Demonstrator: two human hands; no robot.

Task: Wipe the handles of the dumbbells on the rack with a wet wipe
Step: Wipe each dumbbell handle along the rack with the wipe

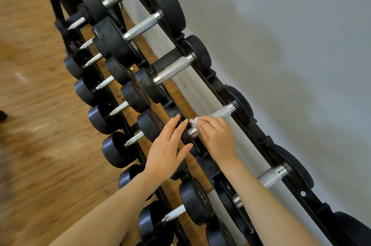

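Dumbbell handle [220, 114] on the rack's [259, 135] top tier, mid-wipe.
Right hand [217, 137] curls around the handle, pressing the wet wipe [194, 121] against it; left hand [170, 145], fingers straight, braces the near weight, probably steadying it.

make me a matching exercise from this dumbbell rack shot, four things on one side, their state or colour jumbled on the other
Things:
1. left hand
2. right hand
3. wet wipe
4. floor

States or colours:
A. white, bunched against a dumbbell handle
B. brown wood
C. fingers straight, holding nothing
D. curled over the handle, pressing the wipe on it

Pairs: 1-C, 2-D, 3-A, 4-B
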